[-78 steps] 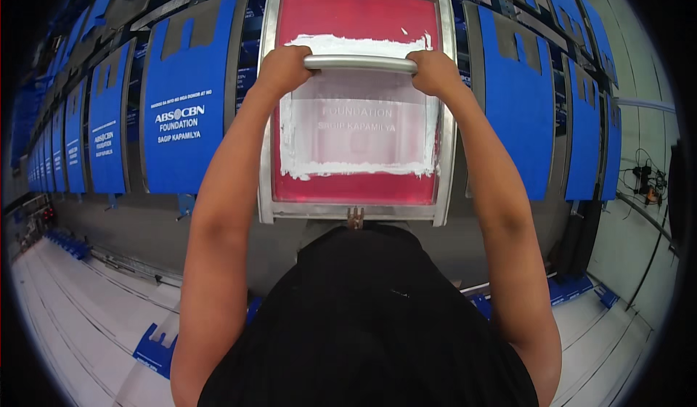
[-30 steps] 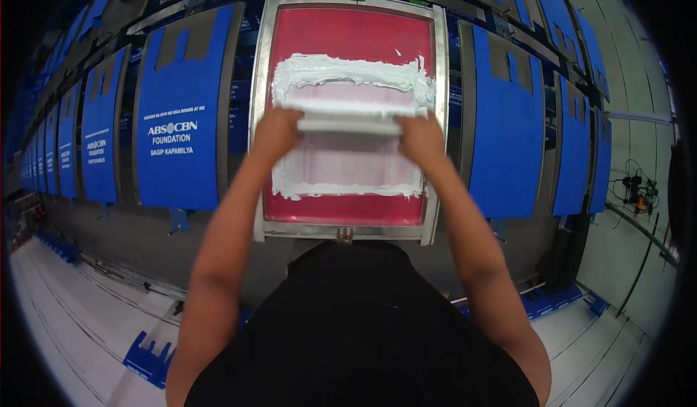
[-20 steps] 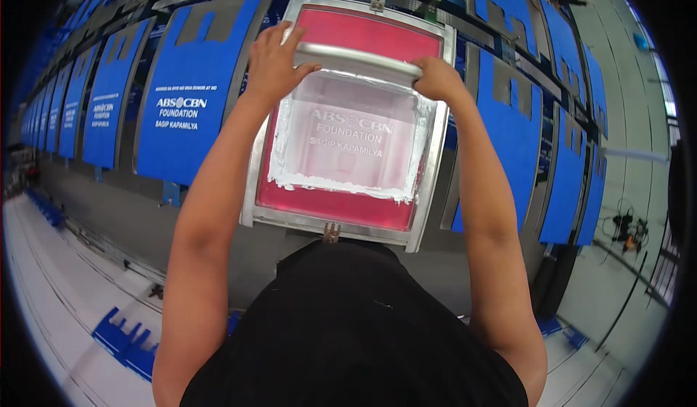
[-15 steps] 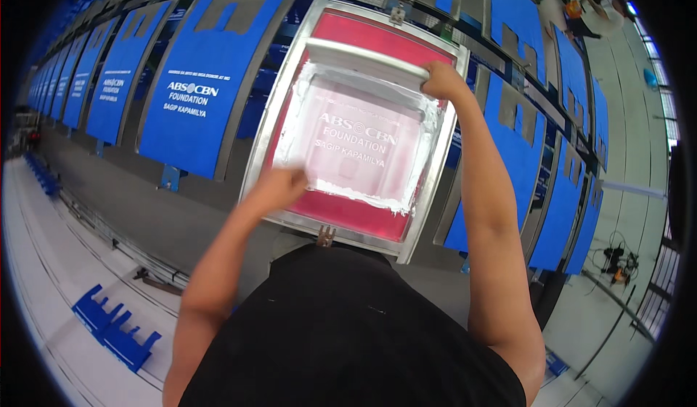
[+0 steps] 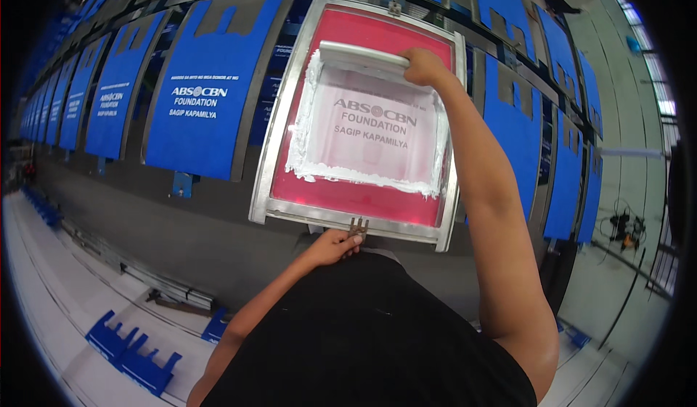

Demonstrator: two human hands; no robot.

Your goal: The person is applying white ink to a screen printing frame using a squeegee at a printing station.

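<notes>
A metal-framed printing screen (image 5: pixel 305 16) with a red border is in front of me. Its pale middle shows lettering and is edged by thick white paste (image 5: pixel 341 171). My right hand (image 5: pixel 421 66) grips the right end of a silver squeegee (image 5: pixel 359 55), which lies across the upper part of the pale area. Below the screen, my left hand (image 5: pixel 341 243) is closed on a small metal clamp (image 5: pixel 358 227) at the middle of the near frame edge.
Blue cut-out bag panels (image 5: pixel 194 135) lie on boards in rows to both sides and beyond the screen. More blue bags (image 5: pixel 131 349) are low at the left. Cables and tools (image 5: pixel 626 236) lie on the floor at right. Another person (image 5: pixel 570 0) is partly visible at the upper right.
My left hand left the squeegee and moved down to the near clamp; my right hand still holds the squeegee, now high on the screen. The lettering shows darker, and the view has tilted.
</notes>
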